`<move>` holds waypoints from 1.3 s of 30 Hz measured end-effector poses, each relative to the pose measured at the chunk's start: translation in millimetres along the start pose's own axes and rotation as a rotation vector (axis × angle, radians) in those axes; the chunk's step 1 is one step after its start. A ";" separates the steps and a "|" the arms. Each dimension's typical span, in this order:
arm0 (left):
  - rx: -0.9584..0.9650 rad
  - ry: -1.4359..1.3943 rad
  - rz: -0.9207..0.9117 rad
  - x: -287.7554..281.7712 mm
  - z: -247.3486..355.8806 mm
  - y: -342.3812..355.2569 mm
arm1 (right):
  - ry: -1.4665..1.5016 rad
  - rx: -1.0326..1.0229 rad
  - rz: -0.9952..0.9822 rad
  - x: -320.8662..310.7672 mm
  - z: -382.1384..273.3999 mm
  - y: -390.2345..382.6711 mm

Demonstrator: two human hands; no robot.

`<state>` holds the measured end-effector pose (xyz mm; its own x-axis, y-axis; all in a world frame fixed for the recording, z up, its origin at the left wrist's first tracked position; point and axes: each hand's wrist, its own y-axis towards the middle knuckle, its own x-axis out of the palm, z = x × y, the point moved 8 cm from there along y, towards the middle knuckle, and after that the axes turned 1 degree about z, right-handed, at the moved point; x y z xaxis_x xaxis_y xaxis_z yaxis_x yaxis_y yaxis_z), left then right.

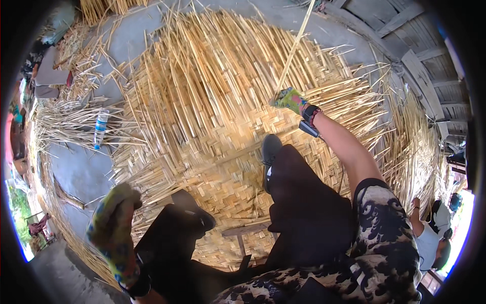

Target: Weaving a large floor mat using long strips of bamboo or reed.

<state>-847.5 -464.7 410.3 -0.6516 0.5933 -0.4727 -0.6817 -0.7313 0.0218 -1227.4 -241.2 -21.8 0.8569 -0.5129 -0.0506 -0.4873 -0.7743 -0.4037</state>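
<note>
Split-cane mat point(228, 185), one strip point(295, 48) held.
Right hand point(289, 101) closed on its near end, probably to steer the length; left hand point(114, 228) fingers half-curled, contents unclear.

The woven mat point(228, 190) glows honey-gold in a zigzag weave, its strips point(202, 86) at twelve o'clock streaked straw and orange-brown. Toward one o'clock I see the right glove point(289, 100), mottled lime green and pinkish red, against a pale yellow long strip point(295, 55). At eight, the left glove point(115, 213) is green with blue patches; at four, the shirt point(382, 223) is black, blotched cream. The bottle point(101, 126) at nine shows blue.
</note>
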 end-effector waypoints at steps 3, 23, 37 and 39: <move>-0.075 0.092 0.028 9.6 -9.0 4.2 | 0.034 -0.023 0.051 -5.4 49.1 14.1; -0.027 0.288 -0.151 53.5 -30.5 28.2 | -0.582 -0.157 0.140 2.9 149.7 55.4; -0.001 0.416 -0.113 51.3 -27.0 28.7 | -0.913 -0.302 0.163 5.0 119.1 32.9; -0.023 0.396 -0.111 49.7 -28.4 28.7 | -1.005 -0.311 0.167 8.2 112.6 32.7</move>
<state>-890.1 -465.7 362.5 -0.3931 0.4969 -0.7737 -0.7301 -0.6802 -0.0659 -1217.4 -229.0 -138.3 0.4512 -0.1905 -0.8719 -0.5115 -0.8558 -0.0777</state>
